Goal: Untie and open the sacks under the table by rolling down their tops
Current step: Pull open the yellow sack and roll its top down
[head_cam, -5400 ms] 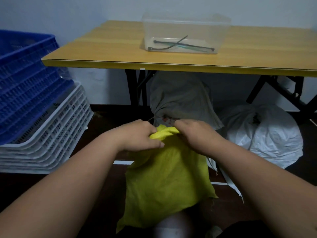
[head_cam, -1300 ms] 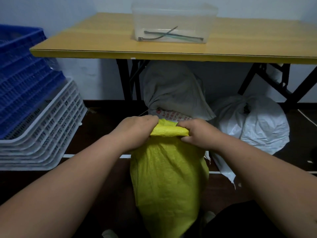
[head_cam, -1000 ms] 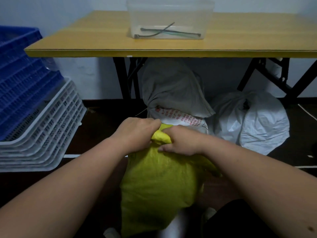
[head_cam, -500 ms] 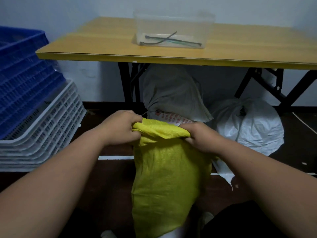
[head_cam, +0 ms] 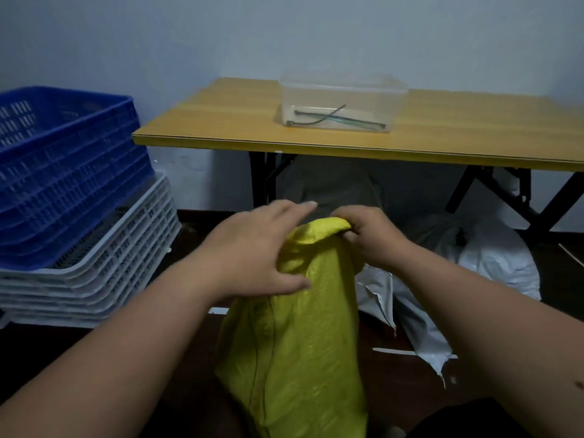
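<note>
Table [head_cam: 442, 143]: yellow wooden top on black folding legs, against the wall.
Crates: blue crate [head_cam: 63, 172] nested on a stack of white crates [head_cam: 94, 273], left of the table.
Yellow sack [head_cam: 297, 327]: upright on the dark floor in front of the table, long axis vertical, bunched mouth pointing up.
Grey sack [head_cam: 331, 188]: under the table, behind the yellow one; dim, its tie hard to make out.
White sack [head_cam: 493, 257]: under the table, to the right.
Clear box [head_cam: 341, 102]: on the tabletop, dark cable ties inside.
Left hand [head_cam: 256, 248]: fingers spread and loose, palm resting on the sack's upper left side.
Right hand [head_cam: 369, 235]: fist pinching the sack's folded top edge.
</note>
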